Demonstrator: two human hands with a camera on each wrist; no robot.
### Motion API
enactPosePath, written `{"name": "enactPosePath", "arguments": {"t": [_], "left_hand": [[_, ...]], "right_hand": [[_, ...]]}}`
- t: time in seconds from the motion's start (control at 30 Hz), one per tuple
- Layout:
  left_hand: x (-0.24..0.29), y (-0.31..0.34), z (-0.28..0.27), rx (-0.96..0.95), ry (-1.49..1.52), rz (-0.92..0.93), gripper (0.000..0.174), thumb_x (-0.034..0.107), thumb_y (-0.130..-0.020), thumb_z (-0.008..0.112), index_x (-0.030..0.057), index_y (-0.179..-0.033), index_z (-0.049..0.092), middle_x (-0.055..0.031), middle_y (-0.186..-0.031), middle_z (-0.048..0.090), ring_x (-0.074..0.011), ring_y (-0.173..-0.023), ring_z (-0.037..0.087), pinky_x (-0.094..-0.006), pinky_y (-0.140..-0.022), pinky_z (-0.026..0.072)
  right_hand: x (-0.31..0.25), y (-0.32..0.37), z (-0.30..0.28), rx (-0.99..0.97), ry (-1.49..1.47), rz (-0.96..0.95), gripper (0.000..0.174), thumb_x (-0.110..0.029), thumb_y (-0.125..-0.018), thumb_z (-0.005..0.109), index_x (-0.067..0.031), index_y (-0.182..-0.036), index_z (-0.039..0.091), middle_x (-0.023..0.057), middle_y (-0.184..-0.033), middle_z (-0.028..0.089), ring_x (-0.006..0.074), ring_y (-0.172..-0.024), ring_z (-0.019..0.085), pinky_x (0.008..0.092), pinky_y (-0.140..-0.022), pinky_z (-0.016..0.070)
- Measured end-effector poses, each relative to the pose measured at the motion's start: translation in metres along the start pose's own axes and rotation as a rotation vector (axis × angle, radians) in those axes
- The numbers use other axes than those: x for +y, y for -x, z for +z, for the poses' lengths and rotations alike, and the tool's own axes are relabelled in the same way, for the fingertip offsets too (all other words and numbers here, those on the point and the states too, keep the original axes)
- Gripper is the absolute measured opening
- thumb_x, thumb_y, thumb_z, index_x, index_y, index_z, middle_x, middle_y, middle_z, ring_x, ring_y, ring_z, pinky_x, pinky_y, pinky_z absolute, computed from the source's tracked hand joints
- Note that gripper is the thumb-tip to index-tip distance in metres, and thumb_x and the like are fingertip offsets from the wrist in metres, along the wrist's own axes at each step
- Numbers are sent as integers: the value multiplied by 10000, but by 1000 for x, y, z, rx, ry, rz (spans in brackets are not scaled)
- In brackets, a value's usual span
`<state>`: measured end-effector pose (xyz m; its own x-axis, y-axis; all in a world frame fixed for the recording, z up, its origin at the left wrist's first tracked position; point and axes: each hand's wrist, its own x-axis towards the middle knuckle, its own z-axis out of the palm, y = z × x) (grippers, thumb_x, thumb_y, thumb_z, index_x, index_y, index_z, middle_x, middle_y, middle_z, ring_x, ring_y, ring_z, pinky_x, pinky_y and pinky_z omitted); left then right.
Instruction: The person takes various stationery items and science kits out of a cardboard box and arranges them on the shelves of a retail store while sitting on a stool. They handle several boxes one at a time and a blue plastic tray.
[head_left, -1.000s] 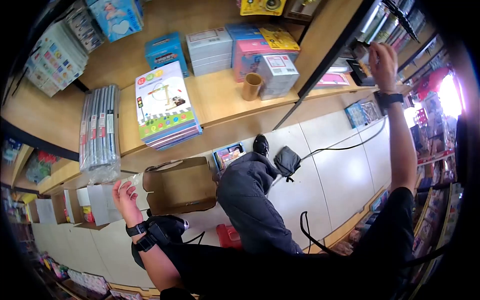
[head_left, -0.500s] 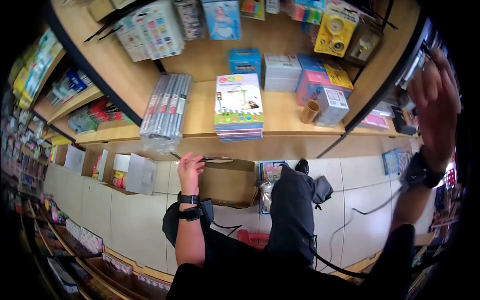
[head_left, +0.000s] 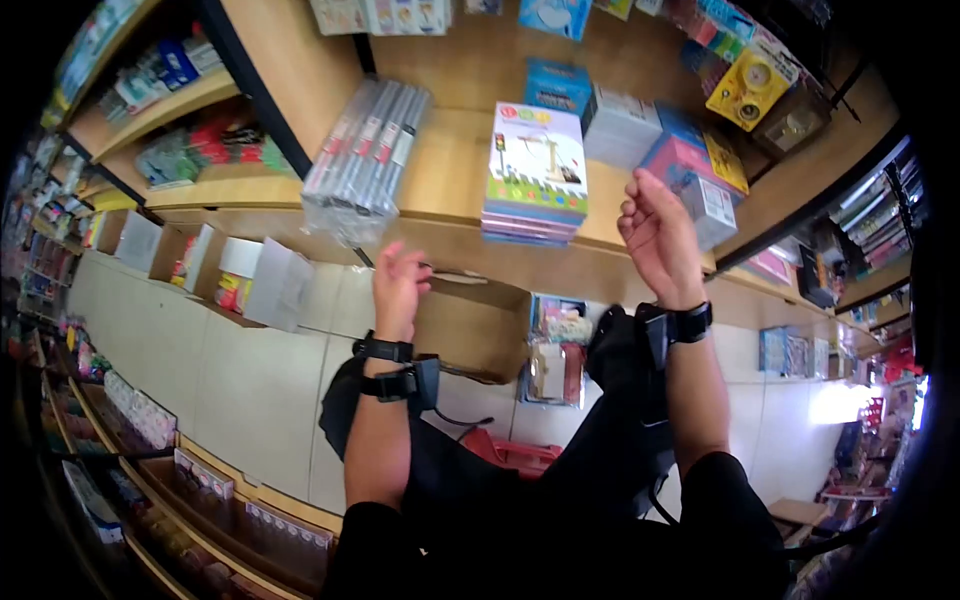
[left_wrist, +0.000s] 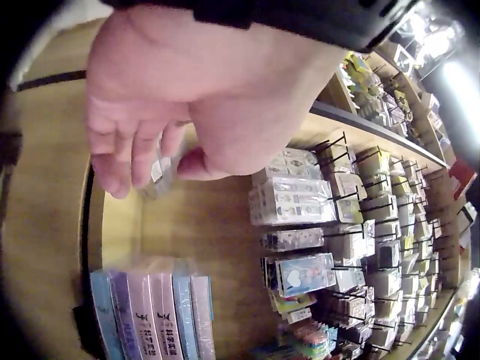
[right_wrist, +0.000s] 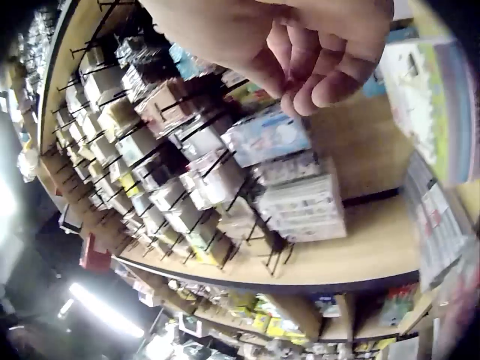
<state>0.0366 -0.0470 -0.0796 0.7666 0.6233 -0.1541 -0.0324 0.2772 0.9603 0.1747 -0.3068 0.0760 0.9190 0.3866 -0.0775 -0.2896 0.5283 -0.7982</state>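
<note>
My left hand (head_left: 398, 295) is over the near edge of an open cardboard box (head_left: 465, 330) on the floor. In the left wrist view its fingers (left_wrist: 124, 161) are slightly bent, with nothing in them. My right hand (head_left: 660, 240) hangs in front of the shelf, right of a stack of boxed sets (head_left: 535, 170) with a picture on top. The right wrist view shows its fingers (right_wrist: 330, 86) loosely curled and holding nothing. Left of the stack, plastic-wrapped grey packs (head_left: 370, 150) lie on the shelf and stick out past its edge.
Blue, white and pink boxes (head_left: 620, 125) stand at the shelf's back right. Packets (right_wrist: 300, 206) hang on hooks above. On the floor are small open cartons (head_left: 245, 280), wrapped goods (head_left: 555, 370) and a red stool (head_left: 515, 455) between the legs. A low shelf (head_left: 230, 490) runs behind.
My right hand has come from the far right shelf leftward to the front of the middle shelf. The left hand stays near the cardboard box. The head view has turned and shifted.
</note>
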Motion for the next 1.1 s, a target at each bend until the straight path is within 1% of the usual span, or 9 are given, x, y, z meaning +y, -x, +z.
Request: {"name": "enactPosePath", "arguments": {"t": [0.23,0.37,0.43,0.53,0.67,0.8,0.97,1.03,1.1], "left_hand": [[5,6,12,-16,-111,-72,438,193,-875,492,48,-1263,349,-135,-1086,584,-157,-847,598,-256,-682,466],[-5,6,20,-49,-129,-88,439,183,-873,493,53,-1266,347,-138,-1093,586,-155,-837,602,-255,-679,466],[-8,3,19,-44,-139,-114,428,174,-873,491,61,-1261,352,-136,-1085,591,-146,-817,603,-244,-659,464],[-9,3,19,31,-134,-135,373,105,-866,460,30,-1220,371,-131,-1041,598,-161,-806,594,-254,-662,459],[-38,6,5,50,-206,-128,349,92,-857,461,37,-1193,390,-108,-994,602,-143,-754,583,-247,-621,455],[-69,22,-15,40,-346,-240,302,113,-869,456,82,-1168,429,-67,-919,606,-126,-703,590,-237,-576,455],[-116,46,5,-50,-288,-450,148,117,-865,468,101,-994,539,-31,-846,601,-122,-682,588,-247,-557,457],[-149,76,42,-170,-296,-484,102,171,-871,505,99,-914,563,-20,-738,599,-126,-621,583,-254,-483,451],[-192,97,69,-377,-398,-773,146,203,-856,523,79,-902,583,-37,-722,610,-119,-591,573,-251,-451,433]], "right_hand": [[88,17,-96,189,-148,313,290,-349,-914,504,-141,-713,481,-60,-453,267,73,-388,249,225,-398,230],[128,20,-147,46,-236,478,306,-367,-906,512,-123,-727,465,-48,-467,297,87,-406,279,238,-410,227],[130,19,-149,181,92,586,228,-302,-903,531,-89,-826,508,-37,-495,370,95,-431,347,233,-424,276],[120,20,-130,331,323,502,207,-246,-889,556,-47,-935,523,-16,-540,457,108,-467,421,234,-447,335],[116,7,-171,65,348,616,182,-210,-873,573,-30,-875,551,31,-528,489,124,-456,454,240,-437,355],[126,-3,-198,134,153,460,199,-226,-879,566,-40,-810,559,27,-517,479,126,-439,453,246,-419,361],[130,-2,-207,222,284,535,176,-127,-866,502,-46,-1014,552,91,-906,579,185,-820,567,272,-660,464],[145,1,-230,310,366,589,181,-125,-856,503,-36,-1007,553,92,-893,583,186,-798,569,275,-623,465],[178,2,-282,362,510,702,193,-184,-850,522,-79,-1011,529,61,-859,596,173,-716,569,306,-600,469]]}}
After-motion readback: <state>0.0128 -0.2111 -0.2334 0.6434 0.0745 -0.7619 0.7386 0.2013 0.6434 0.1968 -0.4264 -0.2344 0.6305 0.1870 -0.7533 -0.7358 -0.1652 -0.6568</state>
